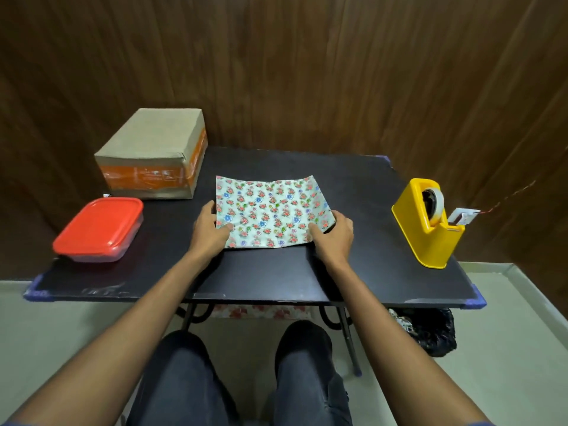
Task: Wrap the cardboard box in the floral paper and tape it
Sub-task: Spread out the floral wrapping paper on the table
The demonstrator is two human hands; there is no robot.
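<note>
A: Cardboard box (150, 155), where is it sitting?

B: It is standing at the far left corner of the black table (264, 272), well apart from both hands. Orange printed bands are running along its near and right faces, with pale markings on them, but the writing is coming out too small and blurred to read.

A: And the floral paper (267, 210)?

B: It is lying flat near the middle of the table, printed side up, with small red and blue flowers on a pale ground. Its right edge is curling upward a little.

A: What are the hands doing?

B: The left hand (210, 230) is holding the paper's near left edge, thumb lying on top of the sheet and fingers curling along the side. The right hand (335, 233) is gripping the near right corner the same way, thumb pressing on the print, fingers wrapping round the lifted edge. Both forearms are reaching straight forward over the near table edge.

A: Anything else showing?

B: A clear container with a red lid (100, 229) is sitting at the near left, just in front of the box. A yellow tape dispenser (430, 222) is standing at the right, carrying a roll of pale tape; no brand is showing on it.
</note>
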